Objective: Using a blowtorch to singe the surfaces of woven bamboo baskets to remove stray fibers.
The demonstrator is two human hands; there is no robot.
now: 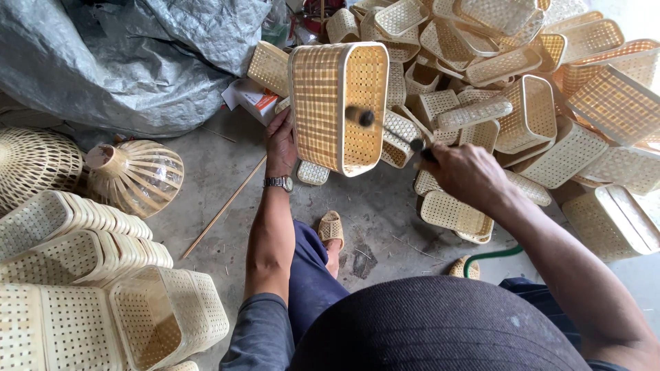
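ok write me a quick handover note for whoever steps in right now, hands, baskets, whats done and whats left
Left hand: grips the side of a rectangular woven basket, held up on edge with its open side to the right.
Right hand: closed around a dark-handled tool; its blurred dark tip is inside the basket.
Ahead and to the right: a loose pile of baskets on the concrete floor.
Lower left: nested stacks of baskets, which look finished.
Done: cannot tell how far the held basket is.
Left: probably the loose pile.
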